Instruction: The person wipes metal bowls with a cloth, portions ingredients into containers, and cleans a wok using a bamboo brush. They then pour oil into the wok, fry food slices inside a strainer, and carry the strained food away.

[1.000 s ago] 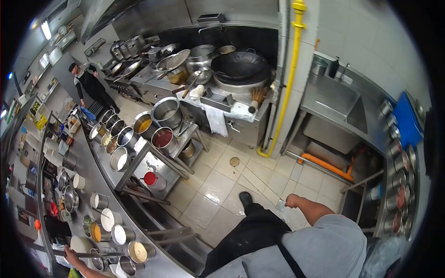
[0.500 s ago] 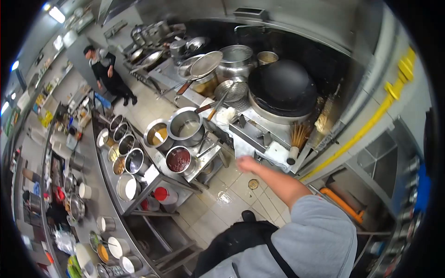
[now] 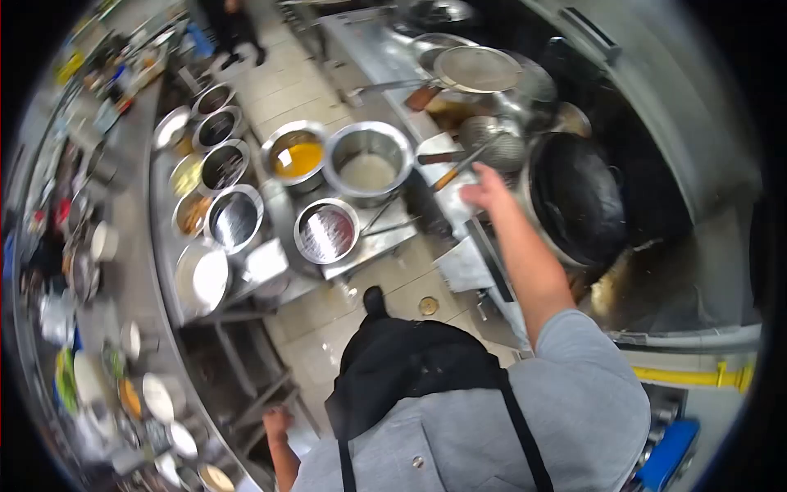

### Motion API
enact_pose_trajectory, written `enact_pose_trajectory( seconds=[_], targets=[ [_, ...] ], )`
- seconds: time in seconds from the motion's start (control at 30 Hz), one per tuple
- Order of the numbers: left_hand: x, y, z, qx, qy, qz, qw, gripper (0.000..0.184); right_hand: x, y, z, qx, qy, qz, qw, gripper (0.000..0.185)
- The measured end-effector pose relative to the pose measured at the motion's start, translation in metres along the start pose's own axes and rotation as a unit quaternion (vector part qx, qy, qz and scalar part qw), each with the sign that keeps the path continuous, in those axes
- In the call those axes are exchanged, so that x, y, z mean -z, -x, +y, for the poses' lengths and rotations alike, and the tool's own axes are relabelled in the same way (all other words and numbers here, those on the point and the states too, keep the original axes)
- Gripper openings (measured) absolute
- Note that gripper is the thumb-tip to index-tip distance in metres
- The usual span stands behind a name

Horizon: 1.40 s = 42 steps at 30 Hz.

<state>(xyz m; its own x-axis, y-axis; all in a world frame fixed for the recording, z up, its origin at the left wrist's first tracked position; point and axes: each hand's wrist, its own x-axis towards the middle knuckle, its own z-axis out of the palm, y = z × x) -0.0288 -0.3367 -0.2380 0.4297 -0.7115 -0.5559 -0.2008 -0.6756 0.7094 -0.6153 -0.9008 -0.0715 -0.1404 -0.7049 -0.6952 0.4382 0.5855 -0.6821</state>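
Note:
My right hand [image 3: 485, 189] is stretched out over the front edge of the stove, fingers apart, and holds nothing that I can see. Close to its fingertips lies the wooden handle of a skimmer [image 3: 502, 149]; whether they touch is unclear. A black wok [image 3: 578, 201] sits on the burner to the right of that hand. My left hand [image 3: 278, 421] hangs low beside my body near the counter shelving, its fingers curled in with nothing showing in them.
A large metal pot [image 3: 369, 170], a pot of yellow liquid [image 3: 297, 159] and a pot with dark red contents [image 3: 326, 232] stand on a side table. A round strainer [image 3: 478, 69] rests farther back. Several containers line the left counter [image 3: 139, 246]. A person [image 3: 234, 33] stands in the aisle.
The view has turned and tipped downward. My right hand has moved from above the floor to beside the skimmer handle. My left hand has come into view at the bottom.

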Motion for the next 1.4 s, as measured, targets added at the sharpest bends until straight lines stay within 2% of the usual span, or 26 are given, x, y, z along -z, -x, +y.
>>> enact_pose_trajectory(
  seconds=[0.03, 0.1, 0.2, 0.3, 0.37, 0.4, 0.43, 0.5, 0.57, 0.63, 0.7, 0.77, 0.8, 0.83, 0.9, 0.93, 1.0, 1.03, 1.07, 1.1, 1.13, 1.17, 1.23, 1.3, 1.37, 1.4],
  targets=[
    [-0.020, -0.016, 0.017, -0.016, -0.022, -0.059, 0.998, 0.019, 0.020, -0.044, -0.007, -0.087, -0.090, 0.020, 0.992, 0.097],
    [-0.054, -0.047, 0.054, -0.026, -0.058, -0.127, 0.990, 0.019, -0.005, -0.028, -0.006, -0.103, -0.094, 0.022, 0.990, 0.095],
    [-0.075, -0.094, 0.121, -0.055, -0.097, -0.202, 0.973, 0.020, -0.029, -0.059, 0.022, -0.111, -0.153, -0.091, 0.978, 0.069],
    [-0.088, -0.128, 0.180, -0.076, -0.122, -0.251, 0.957, 0.020, -0.046, -0.080, 0.029, -0.167, -0.140, 0.090, 0.972, 0.063],
    [-0.095, -0.144, 0.205, -0.084, -0.136, -0.273, 0.949, 0.021, -0.059, -0.035, 0.011, -0.085, -0.088, 0.077, 0.989, 0.046],
    [-0.097, -0.148, 0.216, -0.088, -0.142, -0.283, 0.944, 0.021, -0.050, -0.042, 0.010, -0.033, -0.101, 0.063, 0.992, 0.028],
    [-0.100, -0.151, 0.229, -0.089, -0.149, -0.289, 0.941, 0.021, -0.045, -0.041, 0.004, -0.036, -0.106, 0.069, 0.991, 0.028],
    [-0.106, -0.155, 0.244, -0.095, -0.161, -0.296, 0.937, 0.022, -0.033, -0.024, -0.018, 0.172, 0.006, 0.238, 0.956, 0.023],
    [-0.113, -0.154, 0.257, -0.101, -0.165, -0.300, 0.934, 0.023, -0.018, 0.016, -0.027, 0.189, -0.023, 0.246, 0.950, 0.019],
    [-0.121, -0.149, 0.266, -0.097, -0.167, -0.300, 0.934, 0.023, -0.001, 0.055, -0.033, 0.186, -0.069, 0.186, 0.962, 0.015],
    [-0.126, -0.141, 0.274, -0.095, -0.171, -0.300, 0.934, 0.024, 0.027, 0.062, -0.065, 0.210, -0.016, 0.184, 0.960, 0.010],
    [-0.133, -0.133, 0.285, -0.105, -0.173, -0.301, 0.932, 0.024, 0.077, 0.037, -0.119, 0.185, -0.031, 0.122, 0.975, 0.015],
    [-0.137, -0.128, 0.290, -0.113, -0.174, -0.302, 0.930, 0.025, 0.087, 0.022, -0.142, 0.270, 0.110, 0.233, 0.928, 0.019],
    [-0.142, -0.125, 0.298, -0.124, -0.174, -0.303, 0.929, 0.025, 0.096, 0.004, -0.165, 0.347, 0.244, 0.336, 0.841, 0.023],
    [-0.152, -0.121, 0.317, -0.157, -0.175, -0.302, 0.924, 0.026, 0.136, -0.062, -0.198, 0.455, 0.438, 0.423, 0.650, 0.031],
    [-0.159, -0.120, 0.329, -0.179, -0.175, -0.303, 0.920, 0.026, 0.129, -0.065, -0.213, 0.461, 0.433, 0.419, 0.651, 0.031],
    [-0.174, -0.127, 0.353, -0.216, -0.188, -0.309, 0.907, 0.026, 0.106, -0.062, -0.243, 0.244, 0.332, 0.359, 0.838, 0.020],
    [-0.181, -0.144, 0.358, -0.224, -0.206, -0.323, 0.896, 0.027, 0.112, -0.073, -0.255, 0.250, 0.329, 0.354, 0.839, 0.020],
    [-0.189, -0.160, 0.363, -0.232, -0.224, -0.337, 0.885, 0.027, 0.124, -0.093, -0.266, 0.173, 0.159, 0.186, 0.954, 0.015],
    [-0.197, -0.171, 0.372, -0.242, -0.261, -0.372, 0.857, 0.028, 0.133, -0.103, -0.272, 0.081, -0.022, 0.004, 0.997, 0.012],
    [-0.207, -0.171, 0.388, -0.291, -0.278, -0.338, 0.851, 0.023, 0.123, -0.073, -0.282, -0.023, -0.204, -0.036, 0.978, 0.010],
    [-0.218, -0.170, 0.414, -0.340, -0.294, -0.303, 0.841, 0.020, 0.127, -0.063, -0.283, -0.021, -0.205, -0.040, 0.978, 0.010],
    [-0.252, -0.142, 0.477, -0.268, -0.245, -0.256, 0.896, 0.023, 0.146, -0.045, -0.279, -0.038, -0.375, -0.138, 0.916, 0.015],
    [-0.292, -0.146, 0.500, -0.283, -0.180, -0.293, 0.895, 0.032, 0.170, -0.024, -0.258, -0.028, -0.409, -0.169, 0.896, 0.023],
    [-0.329, -0.123, 0.539, -0.320, -0.200, -0.323, 0.868, 0.043, 0.191, 0.012, -0.237, -0.074, -0.478, -0.334, 0.809, 0.031],
    [-0.349, -0.110, 0.555, -0.337, -0.189, -0.346, 0.855, 0.048, 0.199, 0.032, -0.226, -0.075, -0.480, -0.329, 0.810, 0.031]
  ],
)
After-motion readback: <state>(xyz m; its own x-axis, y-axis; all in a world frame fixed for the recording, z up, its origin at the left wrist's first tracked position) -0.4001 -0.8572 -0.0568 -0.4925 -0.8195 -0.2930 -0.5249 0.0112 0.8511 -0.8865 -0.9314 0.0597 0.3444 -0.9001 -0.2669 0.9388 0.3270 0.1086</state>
